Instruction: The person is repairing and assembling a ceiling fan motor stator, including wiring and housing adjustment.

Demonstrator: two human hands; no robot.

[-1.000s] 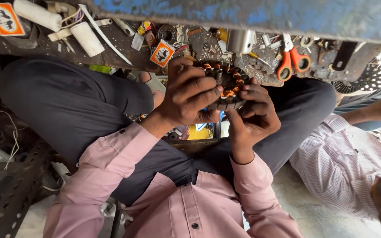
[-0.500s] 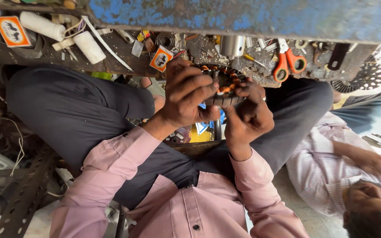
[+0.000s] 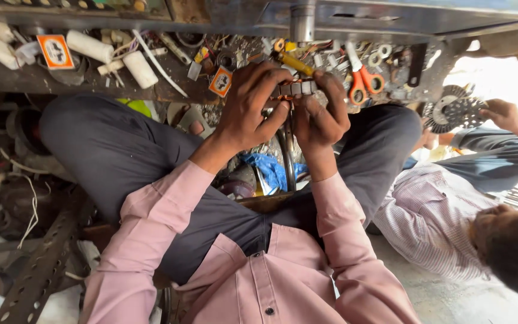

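My left hand [image 3: 248, 109] and my right hand [image 3: 324, 117] both grip a round motor stator [image 3: 295, 89] with copper windings. It is held edge-on above my crossed legs, so only its metal rim shows between my fingers, which hide most of it. Both arms wear pink sleeves. Just past the stator lies a yellow-handled screwdriver [image 3: 295, 62] on the cluttered low bench [image 3: 169, 90].
Orange-handled scissors [image 3: 364, 81], white rolls [image 3: 140, 69], small orange-and-white packets [image 3: 220, 81] and loose metal parts lie on the bench. A blue cloth [image 3: 271, 169] sits between my legs. A person in a striped shirt [image 3: 433, 210] sits at right, holding a round metal part [image 3: 454, 111]. A perforated angle bar [image 3: 37, 276] lies at left.
The stator has turned from showing its ring of windings to edge-on, and my hands have closed more tightly over it. The person at right has leaned further into view.
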